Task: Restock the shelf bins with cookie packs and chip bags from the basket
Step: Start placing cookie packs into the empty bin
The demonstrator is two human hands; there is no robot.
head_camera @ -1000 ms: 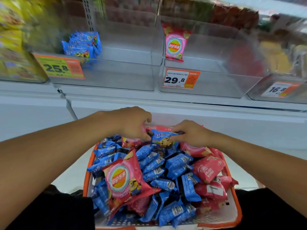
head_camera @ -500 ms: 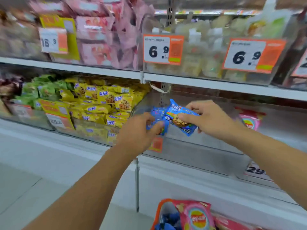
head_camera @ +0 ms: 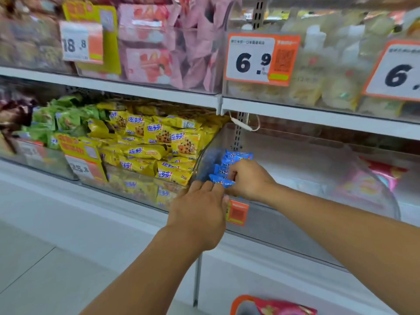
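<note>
At the left end of a clear bin (head_camera: 295, 226) on the lower shelf, blue cookie packs (head_camera: 229, 165) are being set against its curved side wall. The lowest pack is pinched by the right hand (head_camera: 248, 179), fingers curled round its end; the left hand (head_camera: 200, 214) is laid just below and beside it, and whether its fingers grip the pack or only steady it cannot be told, since only the back of the hand is seen.

Judged from here, the small stack could be toppled if the right hand is pulled out too quickly, because the packs are stood on edge with nothing behind them. A pack could also be dropped over the low front lip, where the orange price tag (head_camera: 237, 212) is fixed, if it is released before it is lowered past the rim.

The blue packs' bin is otherwise mostly bare. Pink chip bags (head_camera: 384, 172) are seen, blurred, through the wall of the next bin to the right. The bin to the left is heaped with yellow packs (head_camera: 159, 144), with green packs (head_camera: 56, 119) beyond. On the upper shelf, pink packs and pale bags are held in further bins. An orange basket (head_camera: 236, 304) with a pink bag in it is seen at the bottom edge
</note>
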